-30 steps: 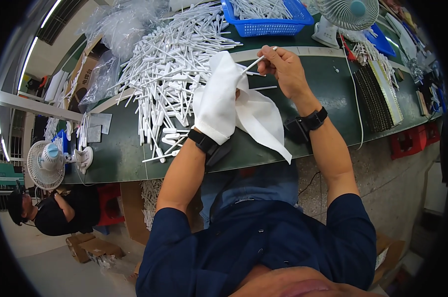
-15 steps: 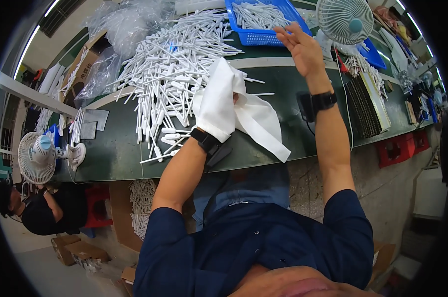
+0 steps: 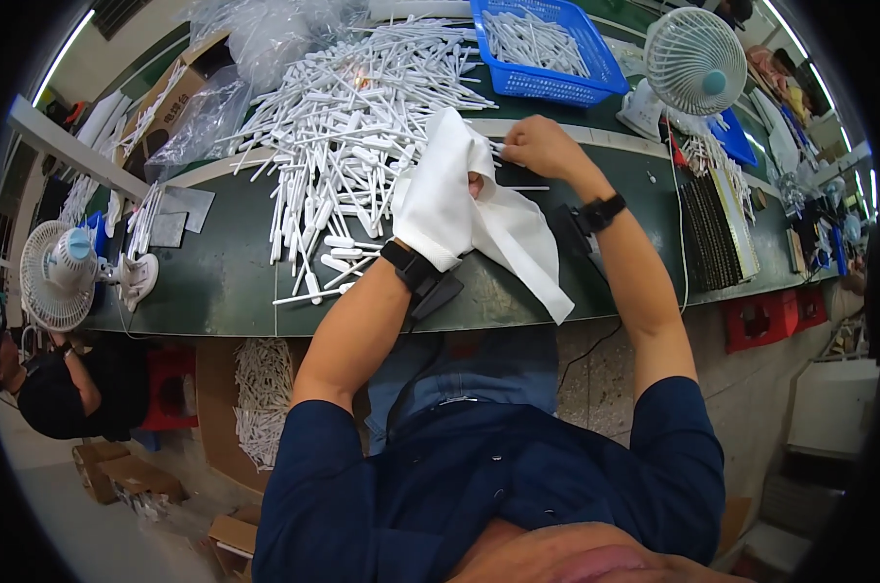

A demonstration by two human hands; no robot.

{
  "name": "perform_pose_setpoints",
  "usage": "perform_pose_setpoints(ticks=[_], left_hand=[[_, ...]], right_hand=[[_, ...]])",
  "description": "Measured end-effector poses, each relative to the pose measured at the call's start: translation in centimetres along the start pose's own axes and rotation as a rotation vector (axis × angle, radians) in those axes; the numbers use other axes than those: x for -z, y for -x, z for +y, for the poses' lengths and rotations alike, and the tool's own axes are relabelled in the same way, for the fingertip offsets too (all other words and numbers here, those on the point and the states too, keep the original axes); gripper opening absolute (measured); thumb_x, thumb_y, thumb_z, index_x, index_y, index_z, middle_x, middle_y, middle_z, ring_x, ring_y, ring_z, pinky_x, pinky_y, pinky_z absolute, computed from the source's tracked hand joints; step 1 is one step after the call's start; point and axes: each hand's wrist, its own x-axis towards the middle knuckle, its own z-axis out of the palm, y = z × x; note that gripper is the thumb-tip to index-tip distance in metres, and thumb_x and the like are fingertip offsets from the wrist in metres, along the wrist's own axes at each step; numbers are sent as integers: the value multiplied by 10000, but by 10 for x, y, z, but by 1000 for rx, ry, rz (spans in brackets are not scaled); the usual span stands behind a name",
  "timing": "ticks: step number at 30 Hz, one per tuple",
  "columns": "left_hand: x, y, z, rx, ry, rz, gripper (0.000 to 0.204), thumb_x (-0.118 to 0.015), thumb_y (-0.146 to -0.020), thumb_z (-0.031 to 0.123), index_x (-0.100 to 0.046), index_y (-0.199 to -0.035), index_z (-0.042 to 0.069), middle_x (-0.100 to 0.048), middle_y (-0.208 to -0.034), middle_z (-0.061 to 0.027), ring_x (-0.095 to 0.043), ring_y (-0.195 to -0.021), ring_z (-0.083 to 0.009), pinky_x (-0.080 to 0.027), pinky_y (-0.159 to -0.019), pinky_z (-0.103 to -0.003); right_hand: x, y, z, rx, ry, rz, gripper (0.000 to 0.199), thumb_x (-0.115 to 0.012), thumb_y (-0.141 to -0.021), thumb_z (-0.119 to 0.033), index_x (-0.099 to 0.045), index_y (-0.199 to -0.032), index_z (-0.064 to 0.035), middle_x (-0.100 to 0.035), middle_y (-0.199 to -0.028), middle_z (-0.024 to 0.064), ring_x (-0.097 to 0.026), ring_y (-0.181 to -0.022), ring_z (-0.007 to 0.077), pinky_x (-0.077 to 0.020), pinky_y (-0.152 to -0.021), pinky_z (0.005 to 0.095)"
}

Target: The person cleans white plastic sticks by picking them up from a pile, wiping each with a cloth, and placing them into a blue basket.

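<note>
A white cloth (image 3: 440, 194) wraps my left hand (image 3: 475, 185), of which only a bit of skin shows through a fold. The hand is closed on the cloth, and one long end hangs to the right over the green table (image 3: 503, 282). Whether anything else is inside the cloth is hidden. Just right of the cloth, my right hand (image 3: 545, 148) has its fingers curled in, with the tips beside the end of a thin white stick; what they hold, if anything, is too small to make out. A large pile of white plastic sticks with thicker ends (image 3: 362, 117) lies beyond my left hand.
Beyond my right hand stands a blue basket (image 3: 556, 92) of white sticks. A white fan (image 3: 697, 63) is at the back right, another fan (image 3: 61, 277) at the left. A dark slotted rack (image 3: 717, 219) lies right. Another person (image 3: 75, 389) sits at the far left.
My right hand has come down and left from beside the basket to near the cloth, its spread fingers now curled in. My left hand stays in the cloth. The whole view has shifted slightly.
</note>
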Motion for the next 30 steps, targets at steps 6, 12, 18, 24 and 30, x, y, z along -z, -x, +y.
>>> perform_pose_setpoints(ticks=[6,12,18,24,30], left_hand=[[-8,-1,8,-23,-24,1,381,-482,-1097,398,-469,-823,133,-403,-735,46,-373,-652,-74,-309,-603,-246],[-4,-2,3,31,-33,25,431,-437,-1100,464,-472,-828,131,-426,-712,32,-381,-630,-87,-317,-598,-255],[-3,-11,0,90,-23,58,492,-394,-1099,526,-478,-824,126,-433,-691,15,-390,-613,-113,-341,-609,-269],[-10,-3,10,121,41,1,540,-370,-1091,573,-515,-847,113,-488,-715,-9,-448,-651,-135,-388,-647,-271],[-4,-9,16,124,145,-41,532,-420,-1065,600,-575,-917,113,-569,-811,-35,-516,-728,-148,-440,-692,-293]], right_hand=[[-1,50,30,-206,-910,-9,243,-696,-950,-209,-707,-1048,13,-663,-753,53,-624,-675,127,-503,-650,261],[-5,59,25,-162,-1365,-42,177,-670,-989,-170,-699,-1026,1,-643,-781,25,-589,-684,106,-479,-674,235],[-15,60,19,-70,-1278,38,207,-684,-982,-184,-699,-1041,14,-626,-758,12,-562,-640,82,-445,-616,220],[-12,69,-3,-113,-1343,76,208,-681,-985,-185,-695,-1053,11,-608,-723,-8,-540,-602,65,-404,-555,205],[-14,66,4,-3,-1236,63,242,-669,-1013,-220,-686,-1103,3,-604,-727,-25,-541,-609,49,-397,-544,195]])
